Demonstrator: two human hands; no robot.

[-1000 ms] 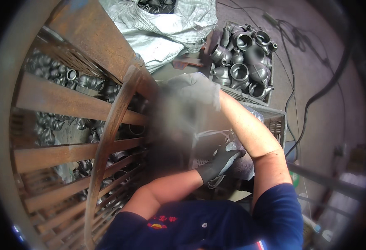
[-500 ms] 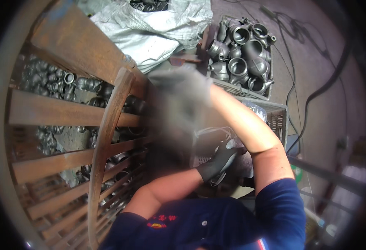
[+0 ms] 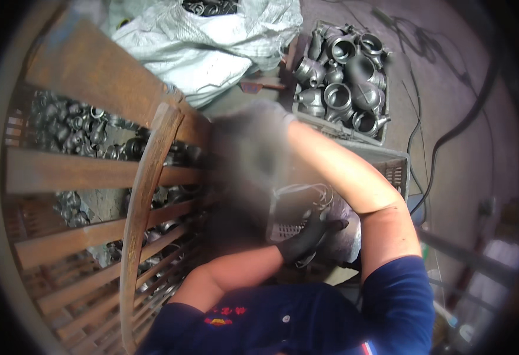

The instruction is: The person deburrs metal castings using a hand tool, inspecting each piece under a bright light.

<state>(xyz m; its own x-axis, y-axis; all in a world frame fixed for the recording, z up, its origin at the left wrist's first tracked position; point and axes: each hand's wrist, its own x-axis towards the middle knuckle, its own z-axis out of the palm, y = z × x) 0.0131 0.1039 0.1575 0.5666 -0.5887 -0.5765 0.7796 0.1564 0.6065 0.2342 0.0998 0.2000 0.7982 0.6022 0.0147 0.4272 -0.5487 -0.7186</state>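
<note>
My left hand [image 3: 307, 238], in a dark glove, is closed low in front of my body. Thin white strands [image 3: 304, 188] loop out above it and a little below, and seem to pass through its grip. Beside those fingers is a greyish, shiny surface [image 3: 347, 241] that I cannot identify. My right arm reaches up and across to the left. Its grey-gloved hand [image 3: 262, 127] is smeared by motion near the rusty rack's end, so its fingers and anything in them cannot be made out. A dark blur covers the area below that hand.
A rusty slatted metal rack [image 3: 82, 168] with a curved bar [image 3: 144, 219] fills the left, dark metal fittings behind it. A white woven sack [image 3: 206, 59] lies at the top. A crate [image 3: 336, 131] of metal fittings stands beyond another grey crate [image 3: 398, 171]. Black cables [image 3: 448, 139] trail at right.
My right hand has shifted slightly left and stays blurred. My left hand has turned a little, with a dark fingertip now pointing right over the greyish surface. The view has moved slightly.
</note>
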